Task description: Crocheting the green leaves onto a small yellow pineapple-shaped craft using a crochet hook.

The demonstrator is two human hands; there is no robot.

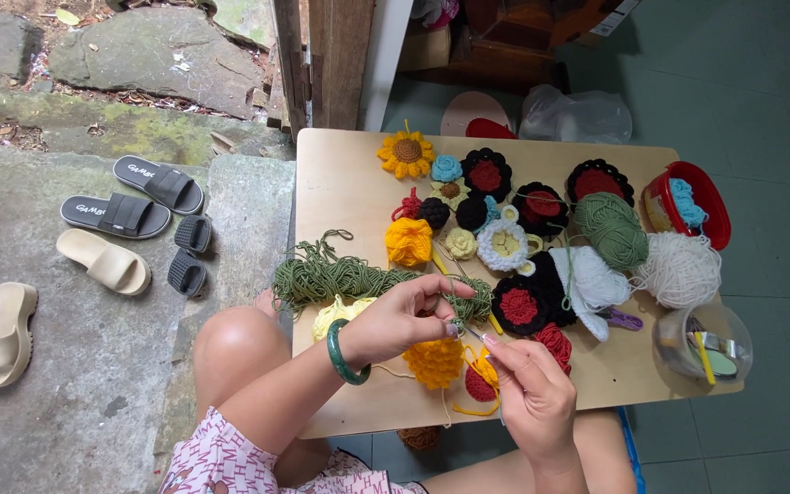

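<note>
Low centre of frame, I see my left hand pinching the tangled dark green yarn strand (bangle on wrist); my right hand grips a thin crochet hook just beside it.

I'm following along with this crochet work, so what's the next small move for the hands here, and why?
Probably draw the hook in the right hand through the green loop that the left hand pinches. The hook's tip sits just at the left fingertips, and the green yarn runs from there to the loose bundle on the wooden board, so a stitch looks half made.
</note>
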